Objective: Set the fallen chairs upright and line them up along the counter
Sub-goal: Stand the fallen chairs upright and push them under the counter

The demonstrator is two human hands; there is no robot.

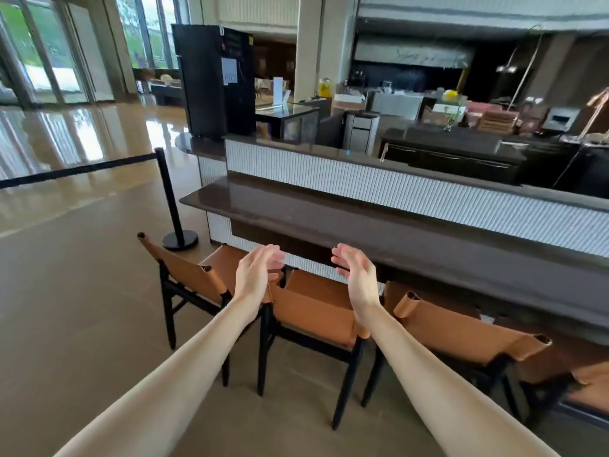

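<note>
Three tan leather chairs with black frames stand upright in a row against the dark counter (362, 222): a left chair (188, 275), a middle chair (313, 308) and a right chair (461, 331). Part of a fourth tan chair (590, 384) shows at the right edge. My left hand (257, 275) and my right hand (356, 278) are raised above the middle chair's backrest, palms facing each other, fingers apart, holding nothing and touching no chair.
A black stanchion post (169, 199) with a belt (75, 169) stands left of the counter's end. A black fridge (214, 80) stands on the counter's far corner. Polished floor (66, 308) spreads to the left and behind the chairs.
</note>
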